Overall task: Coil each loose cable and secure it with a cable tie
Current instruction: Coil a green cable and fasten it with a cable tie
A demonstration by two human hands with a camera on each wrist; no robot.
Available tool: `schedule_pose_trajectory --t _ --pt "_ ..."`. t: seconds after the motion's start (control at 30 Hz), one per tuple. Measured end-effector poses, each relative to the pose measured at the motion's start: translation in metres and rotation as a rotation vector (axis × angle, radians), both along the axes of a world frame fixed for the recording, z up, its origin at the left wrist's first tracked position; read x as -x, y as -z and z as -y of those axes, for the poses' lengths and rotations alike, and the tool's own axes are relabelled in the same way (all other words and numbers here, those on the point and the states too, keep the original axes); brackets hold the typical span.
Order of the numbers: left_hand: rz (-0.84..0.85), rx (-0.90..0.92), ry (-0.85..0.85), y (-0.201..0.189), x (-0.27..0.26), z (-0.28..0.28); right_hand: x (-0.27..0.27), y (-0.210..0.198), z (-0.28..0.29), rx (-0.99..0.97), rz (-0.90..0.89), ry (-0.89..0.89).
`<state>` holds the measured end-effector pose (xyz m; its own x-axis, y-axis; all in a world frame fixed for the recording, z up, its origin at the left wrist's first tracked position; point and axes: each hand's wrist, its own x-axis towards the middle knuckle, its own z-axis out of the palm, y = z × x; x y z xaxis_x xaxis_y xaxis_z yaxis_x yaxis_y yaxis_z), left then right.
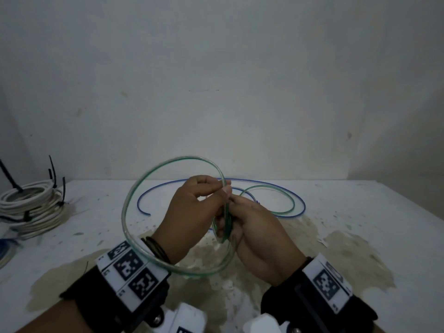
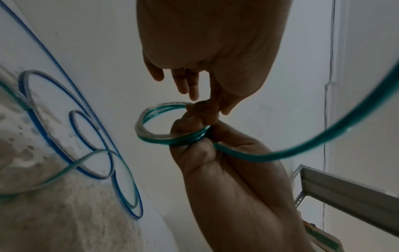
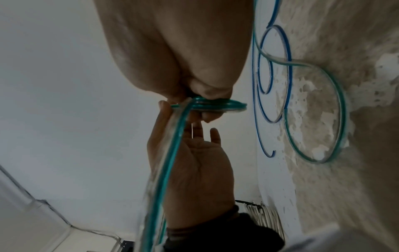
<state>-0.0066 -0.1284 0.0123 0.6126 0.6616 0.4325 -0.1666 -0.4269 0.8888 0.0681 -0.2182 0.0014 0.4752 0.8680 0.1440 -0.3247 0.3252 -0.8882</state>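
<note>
A green cable (image 1: 134, 188) in a clear sheath swings in one big loose loop over my left wrist. Its wound part is a small coil (image 1: 222, 227) held above the white table (image 1: 360, 224). My right hand (image 1: 230, 212) grips that coil (image 2: 155, 138) in its fist, as the right wrist view also shows (image 3: 226, 104). My left hand (image 1: 224, 188) pinches the cable between thumb and forefinger just above the coil. The cable's tail (image 1: 283, 195) lies in a curve on the table. A loose blue cable (image 1: 304, 207) sprawls in loops behind my hands.
At the table's left edge sit white cable bundles (image 1: 31, 207) bound with black cable ties (image 1: 52, 171) that stick up. A stained, rough patch (image 1: 348, 255) covers the near table surface. A bare wall stands behind. A metal rack (image 2: 345, 184) is off to one side.
</note>
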Motion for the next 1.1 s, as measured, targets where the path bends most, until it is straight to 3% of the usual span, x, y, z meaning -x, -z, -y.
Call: schedule_pose_trajectory --t 0.13,0.37,0.5,0.73,0.9,0.93,1.03,1.1 --pt "0.004 0.048 0.032 0.001 -0.003 0.0 0.0 0.002 0.002 -0.037 -0.118 -0.029" --pt "-0.004 0.062 0.244 -0.003 0.003 0.004 -0.002 0.005 0.001 0.013 0.121 0.046" --pt "-0.023 0.099 0.22 -0.004 0.001 0.007 0.001 0.009 0.002 0.088 0.351 0.085" --pt "-0.012 0.133 0.171 -0.002 0.002 0.005 0.005 0.006 0.005 0.119 0.485 0.178" --pt "-0.018 0.366 0.061 -0.001 0.01 -0.02 -0.015 -0.008 0.016 0.168 0.362 0.136" --pt "-0.054 0.331 0.033 0.0 0.016 -0.032 -0.025 -0.013 0.021 0.17 0.317 0.135" --pt "-0.353 -0.041 -0.202 0.009 0.035 -0.076 -0.057 -0.031 0.039 0.158 0.266 0.197" --pt "-0.426 -0.108 -0.362 0.012 0.046 -0.103 -0.074 -0.043 0.05 0.177 0.329 0.246"
